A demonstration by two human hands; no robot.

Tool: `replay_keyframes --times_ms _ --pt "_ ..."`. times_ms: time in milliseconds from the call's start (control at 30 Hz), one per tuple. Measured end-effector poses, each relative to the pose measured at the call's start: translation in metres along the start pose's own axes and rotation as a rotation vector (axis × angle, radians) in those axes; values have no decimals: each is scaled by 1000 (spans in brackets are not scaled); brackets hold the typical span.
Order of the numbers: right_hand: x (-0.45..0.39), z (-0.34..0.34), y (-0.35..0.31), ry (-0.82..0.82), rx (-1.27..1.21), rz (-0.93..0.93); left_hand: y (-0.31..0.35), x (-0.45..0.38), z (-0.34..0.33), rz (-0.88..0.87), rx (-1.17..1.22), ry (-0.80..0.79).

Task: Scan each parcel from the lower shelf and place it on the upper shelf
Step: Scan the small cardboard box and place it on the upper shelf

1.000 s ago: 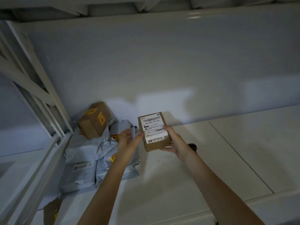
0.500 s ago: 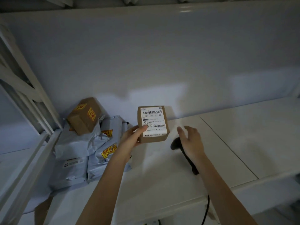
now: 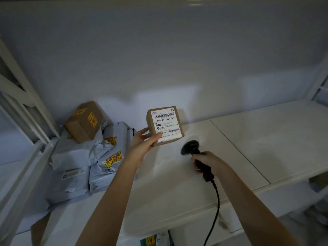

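My left hand [image 3: 144,141] holds a small brown cardboard parcel [image 3: 165,125] above the white shelf [image 3: 266,139], its white barcode label turned toward me. My right hand [image 3: 206,161] grips the handle of a black corded barcode scanner [image 3: 190,147]. The scanner's head sits just below and to the right of the parcel, apart from it. Its black cable [image 3: 215,206] hangs down over the shelf's front edge.
A pile of grey mailer bags [image 3: 79,160] with yellow stickers lies at the left of the shelf, with a brown box [image 3: 84,121] on top. White frame struts [image 3: 23,107] rise at the left. Another parcel [image 3: 156,239] shows below the shelf edge.
My right hand let go of the parcel, dropped to the shelf and closed on the scanner. My left hand took the parcel alone and holds it up. The view tilted down.
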State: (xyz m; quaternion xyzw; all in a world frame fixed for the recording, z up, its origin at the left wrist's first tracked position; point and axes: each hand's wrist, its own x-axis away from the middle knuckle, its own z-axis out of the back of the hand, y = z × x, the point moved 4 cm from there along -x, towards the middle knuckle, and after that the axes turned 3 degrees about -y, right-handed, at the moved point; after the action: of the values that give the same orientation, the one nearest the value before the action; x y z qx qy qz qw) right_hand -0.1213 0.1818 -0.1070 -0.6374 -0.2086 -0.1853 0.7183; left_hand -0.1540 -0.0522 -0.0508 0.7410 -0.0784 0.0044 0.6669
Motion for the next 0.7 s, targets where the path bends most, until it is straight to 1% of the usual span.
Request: replay_keyframes --times_ms 133,233,300,367,500,700 --pt "23 -2 -12 76 -274 139 -6 -3 2 -7 -2 23" --pt "57 -4 -34 123 -342 308 -11 -9 1 4 52 61" --pt "83 -8 -50 154 -266 412 -13 -12 -4 9 82 70" --pt "102 -13 -63 169 -152 469 -15 -15 -10 -5 92 73" --pt "119 -21 -72 183 -24 477 -19 -22 -16 -32 81 76" --pt "123 -28 -71 173 45 477 -23 -23 -17 -33 37 98"
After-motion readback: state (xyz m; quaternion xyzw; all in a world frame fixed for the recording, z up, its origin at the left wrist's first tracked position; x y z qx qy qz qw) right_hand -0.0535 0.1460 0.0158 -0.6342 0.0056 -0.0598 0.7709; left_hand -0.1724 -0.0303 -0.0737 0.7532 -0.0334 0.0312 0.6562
